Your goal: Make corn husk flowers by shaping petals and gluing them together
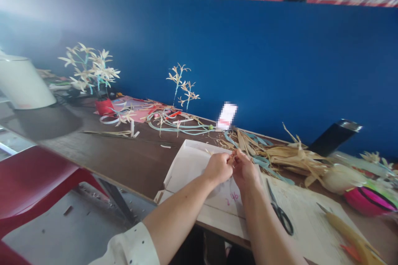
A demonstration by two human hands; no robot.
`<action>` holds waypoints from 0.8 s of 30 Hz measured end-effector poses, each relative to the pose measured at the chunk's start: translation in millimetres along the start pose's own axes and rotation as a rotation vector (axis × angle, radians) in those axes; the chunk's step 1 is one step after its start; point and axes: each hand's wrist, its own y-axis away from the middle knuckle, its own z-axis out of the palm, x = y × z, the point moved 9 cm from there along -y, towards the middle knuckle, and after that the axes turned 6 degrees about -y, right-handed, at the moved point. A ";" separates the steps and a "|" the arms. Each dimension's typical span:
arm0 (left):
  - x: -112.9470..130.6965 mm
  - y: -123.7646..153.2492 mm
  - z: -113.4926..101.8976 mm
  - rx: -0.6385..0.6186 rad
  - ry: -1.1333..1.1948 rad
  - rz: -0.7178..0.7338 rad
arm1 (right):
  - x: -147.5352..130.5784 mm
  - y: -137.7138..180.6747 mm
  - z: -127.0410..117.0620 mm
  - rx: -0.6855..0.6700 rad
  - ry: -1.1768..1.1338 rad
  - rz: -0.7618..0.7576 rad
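Note:
My left hand point(218, 167) and my right hand point(245, 169) meet above a sheet of white paper point(189, 165) on the brown table point(124, 157). Both pinch a small tan piece of dried husk point(232, 156) between their fingertips. The fingers of both hands are closed round it. A pile of dried husk strips point(289, 155) lies just beyond my right hand. Black-handled scissors point(280, 211) lie on the paper to the right of my right wrist.
Finished husk flowers stand in a red pot point(104, 107) at the left and as a single stem point(182, 87) further right, against a blue partition point(248, 58). Blue strips point(174, 126), a black flask point(334, 136), a pink bowl point(367, 201), a white bucket point(23, 83) and a red chair point(34, 182) are around.

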 end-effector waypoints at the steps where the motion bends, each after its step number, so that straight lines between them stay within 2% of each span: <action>1: -1.0 -0.4 1.0 -0.002 0.007 -0.002 | 0.1 0.5 -0.1 0.008 0.002 0.001; 5: -3.5 -2.0 3.7 -0.020 0.046 -0.015 | 2.7 2.3 0.9 0.015 -0.009 0.033; 13: -8.2 -4.2 6.2 -0.069 0.201 -0.099 | 0.8 5.0 10.2 -0.061 0.043 0.047; 19: -7.6 -4.5 4.8 -0.048 0.225 -0.087 | 0.3 7.6 16.6 -0.093 0.043 0.047; 24: -6.5 -2.9 8.1 -0.105 0.275 -0.123 | 1.0 9.3 18.4 -0.107 0.044 0.047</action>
